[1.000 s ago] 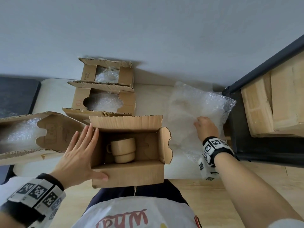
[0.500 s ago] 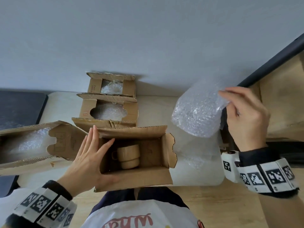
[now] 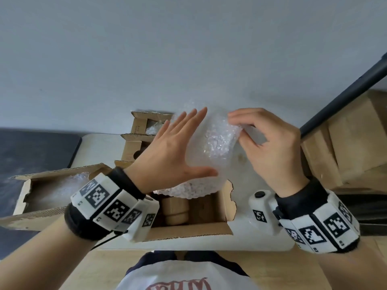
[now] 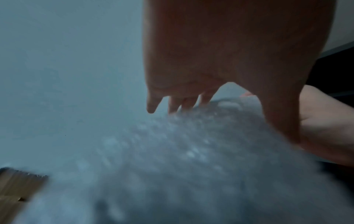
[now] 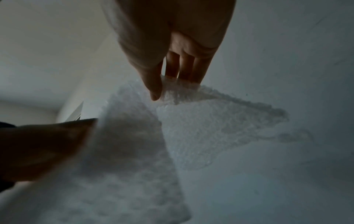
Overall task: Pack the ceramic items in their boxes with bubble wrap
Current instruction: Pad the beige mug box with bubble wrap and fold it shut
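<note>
On white table, boxed mug below bubble wrap pinched by right hand; left hand flat.

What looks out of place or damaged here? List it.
Nothing looks damaged or spilled. One thing stands out: the ceramic mug sits bare in its open box, with no wrap around it, unlike the other boxes, which hold bubble wrap. The right hand pinches a bubble wrap sheet above it; the left hand is flat against it.
</note>
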The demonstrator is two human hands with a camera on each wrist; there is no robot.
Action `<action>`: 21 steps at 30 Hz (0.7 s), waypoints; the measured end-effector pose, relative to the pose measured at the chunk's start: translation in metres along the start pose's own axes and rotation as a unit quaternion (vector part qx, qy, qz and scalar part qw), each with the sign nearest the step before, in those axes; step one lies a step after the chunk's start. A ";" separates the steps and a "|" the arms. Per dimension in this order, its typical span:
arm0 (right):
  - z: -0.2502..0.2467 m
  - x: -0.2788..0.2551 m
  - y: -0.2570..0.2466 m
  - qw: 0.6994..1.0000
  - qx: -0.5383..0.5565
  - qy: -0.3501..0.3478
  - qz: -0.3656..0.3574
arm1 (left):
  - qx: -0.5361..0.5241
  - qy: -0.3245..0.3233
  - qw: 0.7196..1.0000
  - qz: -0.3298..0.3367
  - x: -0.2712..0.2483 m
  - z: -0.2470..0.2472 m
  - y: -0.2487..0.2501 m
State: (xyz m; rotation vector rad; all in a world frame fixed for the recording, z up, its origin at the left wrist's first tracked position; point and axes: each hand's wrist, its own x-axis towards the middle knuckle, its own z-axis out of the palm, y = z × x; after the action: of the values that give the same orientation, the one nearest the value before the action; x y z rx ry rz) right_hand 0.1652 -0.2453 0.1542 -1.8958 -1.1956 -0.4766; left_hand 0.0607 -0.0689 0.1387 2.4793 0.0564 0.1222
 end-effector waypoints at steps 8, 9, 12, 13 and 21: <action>0.001 -0.008 -0.001 0.985 0.071 -0.025 0.153 | 0.022 0.180 0.983 0.024 -0.014 -0.011 -0.006; 0.001 -0.009 -0.002 0.979 0.095 -0.030 0.178 | 0.036 0.203 0.978 0.015 -0.015 -0.012 -0.007; -0.003 -0.007 -0.007 0.944 0.207 -0.100 0.238 | 0.070 0.239 0.968 -0.017 -0.015 -0.018 -0.014; -0.004 -0.007 -0.009 0.923 0.252 -0.145 0.251 | 0.067 0.243 0.967 -0.023 -0.015 -0.021 -0.016; 0.024 -0.004 -0.022 0.916 0.190 -0.327 0.131 | -0.242 0.158 0.949 -0.129 -0.018 -0.021 -0.020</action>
State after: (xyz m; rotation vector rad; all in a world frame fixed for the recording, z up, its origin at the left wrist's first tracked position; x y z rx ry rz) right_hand 0.1416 -0.2238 0.1472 -1.8710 -1.2906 0.5521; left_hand 0.0408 -0.0414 0.1418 1.9231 0.4337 0.3726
